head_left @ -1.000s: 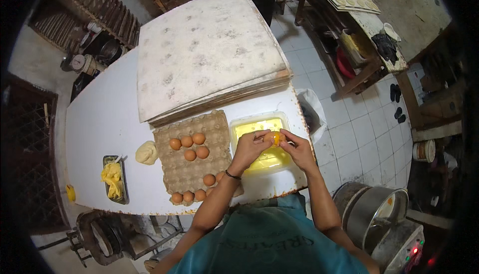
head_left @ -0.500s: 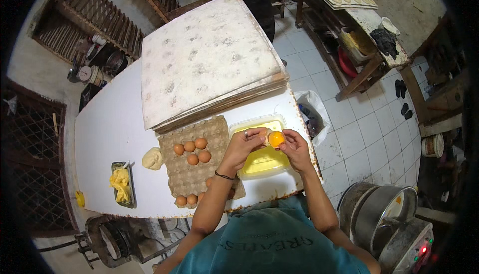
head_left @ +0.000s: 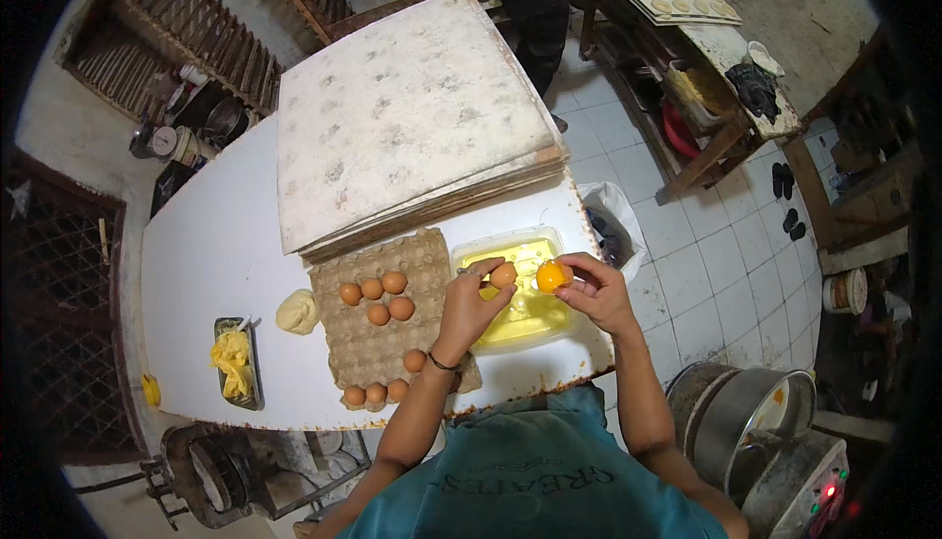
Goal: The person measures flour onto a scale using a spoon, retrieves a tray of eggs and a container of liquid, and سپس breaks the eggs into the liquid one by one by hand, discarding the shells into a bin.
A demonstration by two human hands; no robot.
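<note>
Egg yolk [head_left: 551, 275] sits exposed in a half shell pinched by the right hand [head_left: 599, 294], directly above the clear plastic tub [head_left: 491, 248] of yellow liquid. Left hand [head_left: 469, 306] has its fingers closed on the other half shell [head_left: 503, 274], just beside the first.

Risks, as judged:
- A tilted shell could drop the yolk past the tub rim onto the counter [head_left: 211, 264].
- A sharp shell edge may burst the yolk; fragments may fall into the tub.
- The left forearm hangs over the cardboard egg tray [head_left: 378, 348]; a low elbow could crack the whole eggs [head_left: 377, 299].
</note>
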